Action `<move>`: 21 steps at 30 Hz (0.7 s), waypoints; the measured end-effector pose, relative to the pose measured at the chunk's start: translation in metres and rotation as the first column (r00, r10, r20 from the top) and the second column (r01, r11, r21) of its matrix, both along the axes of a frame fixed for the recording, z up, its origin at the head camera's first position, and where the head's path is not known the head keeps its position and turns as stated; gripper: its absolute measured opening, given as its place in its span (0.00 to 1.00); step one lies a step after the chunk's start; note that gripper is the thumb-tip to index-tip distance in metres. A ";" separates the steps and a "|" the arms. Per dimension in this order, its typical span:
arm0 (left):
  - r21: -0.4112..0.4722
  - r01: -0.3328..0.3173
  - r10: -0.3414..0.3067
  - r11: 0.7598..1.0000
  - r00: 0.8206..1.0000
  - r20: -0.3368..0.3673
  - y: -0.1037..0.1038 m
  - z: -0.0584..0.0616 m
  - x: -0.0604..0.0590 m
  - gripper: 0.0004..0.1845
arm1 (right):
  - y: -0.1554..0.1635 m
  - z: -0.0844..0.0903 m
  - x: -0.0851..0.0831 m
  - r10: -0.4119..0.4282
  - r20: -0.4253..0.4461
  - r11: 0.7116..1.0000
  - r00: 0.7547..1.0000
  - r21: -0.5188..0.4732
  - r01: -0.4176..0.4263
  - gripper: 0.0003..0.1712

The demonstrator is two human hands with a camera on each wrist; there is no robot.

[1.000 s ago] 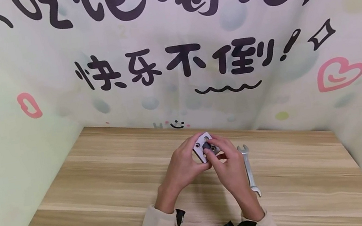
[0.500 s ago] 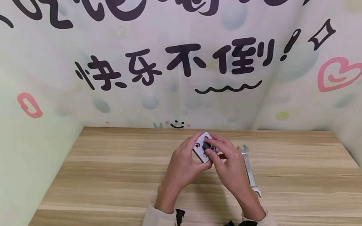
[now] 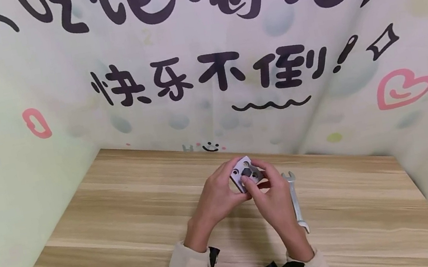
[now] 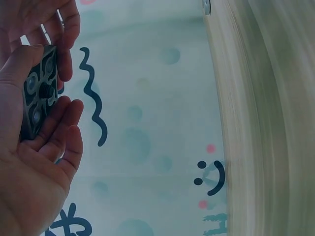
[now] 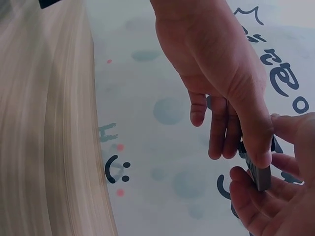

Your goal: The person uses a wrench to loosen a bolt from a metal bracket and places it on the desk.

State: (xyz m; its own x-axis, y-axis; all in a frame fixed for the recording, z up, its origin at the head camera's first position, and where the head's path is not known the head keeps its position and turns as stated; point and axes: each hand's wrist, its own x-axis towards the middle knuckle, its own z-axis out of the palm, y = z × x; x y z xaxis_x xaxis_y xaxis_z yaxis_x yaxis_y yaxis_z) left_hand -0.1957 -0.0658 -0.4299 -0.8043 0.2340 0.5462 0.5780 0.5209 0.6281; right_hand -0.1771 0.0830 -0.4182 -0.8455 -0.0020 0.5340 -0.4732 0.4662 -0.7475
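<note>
Plate [image 3: 245, 173] — a small square metal piece with holes — is held above the table [image 3: 127, 223], just left of the wrench [image 3: 294, 200]. It is gripped edgewise by the left hand [image 3: 218, 196]; its dark central fastener [image 3: 247, 173] is pinched by the right hand [image 3: 268, 195] — apparently a hand-threading step, with further turning judged to be called for.

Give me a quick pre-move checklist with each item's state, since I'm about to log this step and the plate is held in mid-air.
1. Left hand grips the metal plate by its edges: ok.
2. Plate held off the table: ok.
3. Right hand fingertips pinch the dark part at the plate's middle: ok.
4. Dark part fully seated in the plate: cannot tell.
5. Wrench lies flat on the table beside the right hand, untouched: ok.
6. Plate's holes unblocked: cannot tell, fingers cover some of them.
</note>
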 end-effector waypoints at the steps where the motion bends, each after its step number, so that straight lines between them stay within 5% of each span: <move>1: 0.000 0.004 -0.004 1.000 1.000 0.000 0.001 0.000 0.000 0.41 | 0.000 0.000 0.000 -0.008 -0.005 1.000 1.000 -0.010 0.008 0.22; 10: -0.014 -0.003 0.003 1.000 1.000 0.007 0.004 -0.003 0.001 0.41 | 0.000 -0.003 -0.001 -0.035 -0.048 0.997 0.998 -0.073 0.032 0.11; 21: -0.014 -0.009 0.009 1.000 1.000 0.000 0.003 0.001 0.001 0.41 | 0.000 0.000 -0.001 -0.026 -0.061 1.000 0.998 -0.017 0.025 0.12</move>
State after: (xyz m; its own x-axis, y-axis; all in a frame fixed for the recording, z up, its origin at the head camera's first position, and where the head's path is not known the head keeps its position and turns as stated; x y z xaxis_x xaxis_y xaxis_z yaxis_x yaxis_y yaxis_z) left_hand -0.1942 -0.0630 -0.4291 -0.8064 0.2343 0.5430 0.5732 0.5354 0.6203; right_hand -0.1784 0.0832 -0.4180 -0.8110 0.0279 0.5843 -0.5063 0.4669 -0.7250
